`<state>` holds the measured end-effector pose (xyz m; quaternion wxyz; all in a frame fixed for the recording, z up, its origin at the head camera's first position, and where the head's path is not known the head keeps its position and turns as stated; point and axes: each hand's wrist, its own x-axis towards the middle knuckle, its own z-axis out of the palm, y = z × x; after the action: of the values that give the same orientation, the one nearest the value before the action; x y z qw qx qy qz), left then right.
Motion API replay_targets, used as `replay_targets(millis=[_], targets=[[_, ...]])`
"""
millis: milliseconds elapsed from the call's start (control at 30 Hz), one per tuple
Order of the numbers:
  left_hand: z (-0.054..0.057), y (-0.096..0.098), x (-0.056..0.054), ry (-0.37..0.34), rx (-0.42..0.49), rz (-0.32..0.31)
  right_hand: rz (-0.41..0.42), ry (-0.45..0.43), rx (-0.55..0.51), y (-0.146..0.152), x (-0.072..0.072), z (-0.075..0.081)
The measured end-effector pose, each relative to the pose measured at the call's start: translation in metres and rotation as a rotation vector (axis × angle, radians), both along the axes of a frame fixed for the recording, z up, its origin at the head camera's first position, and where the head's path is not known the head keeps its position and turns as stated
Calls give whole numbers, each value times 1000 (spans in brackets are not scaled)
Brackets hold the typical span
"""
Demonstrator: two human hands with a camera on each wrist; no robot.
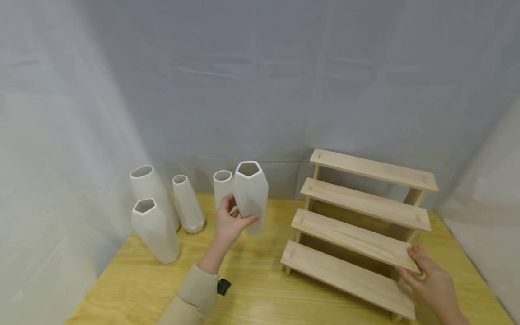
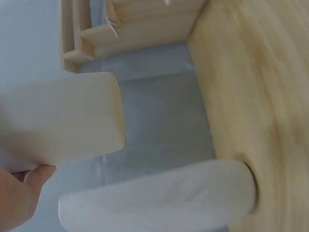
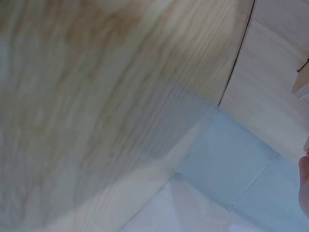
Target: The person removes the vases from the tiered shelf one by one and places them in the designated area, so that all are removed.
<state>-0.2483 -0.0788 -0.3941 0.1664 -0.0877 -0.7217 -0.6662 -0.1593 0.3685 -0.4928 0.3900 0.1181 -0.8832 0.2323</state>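
Note:
My left hand (image 1: 229, 221) grips a white faceted vase (image 1: 252, 194) with a five-sided mouth. In the left wrist view that vase (image 2: 67, 116) is off the table, its base apart from the wood. Right behind it in the head view, partly hidden, stands a white vase with a round mouth (image 1: 222, 185). At the right, my right hand (image 1: 432, 280) holds the right end of the second-lowest shelf of a four-step wooden stand (image 1: 353, 234), thumb and fingers about the board's edge. Only a fingertip (image 3: 304, 181) of that hand shows in the right wrist view.
At the table's left stand a tall round-mouthed vase (image 1: 156, 189), a five-sided vase (image 1: 156, 230) and a slim vase (image 1: 188, 205), all white. The yellowish wooden table (image 1: 252, 280) meets a pale cloth backdrop (image 1: 243, 99) behind and at both sides.

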Motion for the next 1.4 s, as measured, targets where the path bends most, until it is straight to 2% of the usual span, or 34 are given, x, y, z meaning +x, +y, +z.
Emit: replay_targets(millis=[100,200,300,367,567,633,767,933,1033,1267,1333,1400], targets=[[-5,-14,2,-37,17,8,-24,-4,0,16,-7,-22],[-10,-29,7,-57,-11,44,-34,-2,-2,37,-17,-48],[-15,-46,12,-61,-54,81,-29,7,-5,44,-20,-58],[-20,-56,15,-67,-76,105,-36,14,6,41,-18,-55],[-30,-78,18,-98,-139,168,-18,-35,-33,2,8,-5],[-32,-81,18,-106,-165,186,-24,-50,-46,-8,15,5],[-37,-85,16,-113,-187,207,-43,-66,-52,-16,18,13],[-43,-88,13,-149,-166,215,-41,-71,-47,-14,15,11],[-47,-92,12,-181,-170,229,-25,-59,-42,-8,10,4],[-53,-99,8,-220,-226,263,-25,5,6,31,-18,-50],[-53,-100,8,-226,-234,260,-20,16,5,36,-21,-56],[-53,-101,8,-230,-246,258,-7,35,5,36,-22,-55]])
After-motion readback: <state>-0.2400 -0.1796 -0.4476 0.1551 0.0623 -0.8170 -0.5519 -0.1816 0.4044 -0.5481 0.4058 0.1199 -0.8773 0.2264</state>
